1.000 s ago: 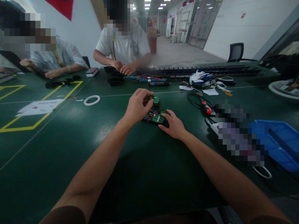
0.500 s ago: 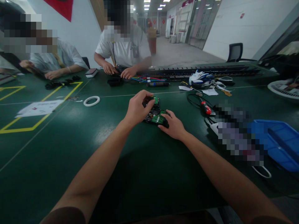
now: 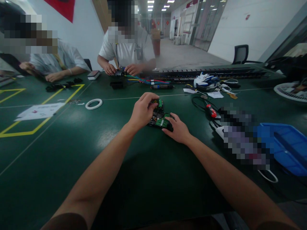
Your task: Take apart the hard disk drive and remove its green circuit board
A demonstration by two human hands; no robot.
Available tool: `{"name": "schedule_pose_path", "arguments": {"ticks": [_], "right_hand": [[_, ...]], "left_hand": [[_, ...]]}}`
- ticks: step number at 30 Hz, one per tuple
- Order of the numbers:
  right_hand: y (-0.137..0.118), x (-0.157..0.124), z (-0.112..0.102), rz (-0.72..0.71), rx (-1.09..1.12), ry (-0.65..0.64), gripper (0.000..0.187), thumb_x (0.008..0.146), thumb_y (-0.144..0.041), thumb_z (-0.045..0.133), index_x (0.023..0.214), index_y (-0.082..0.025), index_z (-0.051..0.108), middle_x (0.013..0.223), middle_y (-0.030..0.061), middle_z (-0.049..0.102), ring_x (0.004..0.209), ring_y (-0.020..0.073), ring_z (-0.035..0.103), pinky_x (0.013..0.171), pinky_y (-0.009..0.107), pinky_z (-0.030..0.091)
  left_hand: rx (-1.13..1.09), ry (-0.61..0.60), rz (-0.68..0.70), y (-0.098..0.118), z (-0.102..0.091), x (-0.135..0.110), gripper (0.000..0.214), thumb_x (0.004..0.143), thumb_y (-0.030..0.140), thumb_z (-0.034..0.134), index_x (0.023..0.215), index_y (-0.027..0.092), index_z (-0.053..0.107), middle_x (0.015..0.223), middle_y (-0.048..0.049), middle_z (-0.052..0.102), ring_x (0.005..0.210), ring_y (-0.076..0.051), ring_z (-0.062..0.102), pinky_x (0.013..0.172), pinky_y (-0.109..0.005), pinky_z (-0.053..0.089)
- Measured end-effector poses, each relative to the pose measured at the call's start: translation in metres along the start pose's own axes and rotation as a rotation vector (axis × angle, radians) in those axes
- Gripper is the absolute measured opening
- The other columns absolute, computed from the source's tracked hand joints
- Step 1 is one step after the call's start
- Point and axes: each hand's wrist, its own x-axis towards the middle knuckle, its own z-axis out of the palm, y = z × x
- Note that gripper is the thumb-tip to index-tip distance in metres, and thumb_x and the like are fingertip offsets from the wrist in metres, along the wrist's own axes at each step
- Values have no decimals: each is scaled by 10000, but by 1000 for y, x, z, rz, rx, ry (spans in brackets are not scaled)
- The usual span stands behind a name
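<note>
On the green table, straight in front of me, lies a black device with a green circuit board [image 3: 158,120]. My right hand [image 3: 178,129] rests over its right end, fingers and thumb at opposite edges. Just behind it is a smaller black piece with a green board [image 3: 160,103]. My left hand [image 3: 144,108] has its thumb and fingers pinched on the left part of this piece, partly covering it. The two pieces sit close together; whether they are joined cannot be made out.
A white ring [image 3: 94,104] and a paper sheet [image 3: 39,111] lie left. On the right are a red-handled screwdriver [image 3: 211,111], gloves [image 3: 205,80] and a blue tray [image 3: 285,148]. Across the table a co-worker's hands [image 3: 133,69] handle a part near coloured wires [image 3: 148,80].
My left thumb and fingertips have shifted slightly on the rear piece, showing more of it. My right hand stays put. The co-worker opposite has raised a part with both hands.
</note>
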Motion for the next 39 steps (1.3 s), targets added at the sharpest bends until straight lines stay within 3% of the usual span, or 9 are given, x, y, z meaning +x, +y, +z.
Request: {"name": "schedule_pose_path", "arguments": {"ticks": [4, 12, 15, 20, 26, 33, 39], "right_hand": [[0, 1, 0, -3, -32, -2, 662, 919, -591, 639, 1472, -255, 501, 1656, 137, 305, 1310, 408, 567, 1028, 572, 529], [-1, 0, -1, -5, -17, -11, 658, 915, -567, 651, 1472, -249, 505, 1657, 145, 304, 1312, 403, 566, 1031, 575, 527], [-1, 0, -1, -4, -15, -10, 659, 915, -568, 652, 1476, -258, 501, 1658, 137, 303, 1319, 399, 563, 1040, 573, 522], [-2, 0, -1, 8, -9, -12, 654, 915, -567, 652, 1474, -262, 504, 1662, 132, 296, 1333, 394, 554, 1053, 568, 514], [-3, 0, -2, -1, -6, -11, 660, 917, -569, 653, 1477, -256, 503, 1655, 143, 310, 1321, 398, 560, 1045, 572, 519], [-1, 0, 0, -2, 9, -6, 660, 914, -577, 655, 1481, -277, 501, 1656, 132, 304, 1330, 392, 558, 1053, 574, 509], [-1, 0, -1, -3, -4, -6, 661, 914, -584, 653, 1475, -269, 502, 1655, 138, 305, 1329, 398, 556, 1058, 574, 506]], "left_hand": [[-23, -6, -26, 3, 3, -3, 258, 928, 136, 658, 1167, 222, 612, 1183, -68, 677, 1129, -213, 654, 930, -388, 597], [-14, 128, -90, 3, 8, -5, 338, 798, 215, 836, 1022, 212, 584, 1069, -38, 611, 995, -184, 647, 731, -287, 626], [16, 123, -74, 1, 7, -5, 291, 834, 215, 795, 1027, 214, 577, 1046, -33, 652, 964, -180, 659, 788, -321, 606], [24, 5, -88, 4, 2, -4, 255, 920, 151, 621, 1157, 220, 560, 1069, -42, 690, 915, -173, 672, 858, -359, 571], [76, 44, -54, 7, 1, -3, 261, 869, 219, 745, 1087, 220, 602, 1087, -64, 617, 989, -208, 626, 838, -367, 574], [87, 20, -26, 3, -1, -1, 259, 925, 97, 611, 1137, 242, 639, 1119, -68, 615, 1033, -208, 634, 876, -388, 580], [79, 18, -76, 7, -2, -1, 235, 888, 252, 754, 1087, 220, 632, 1068, -42, 700, 920, -184, 680, 827, -350, 579]]}}
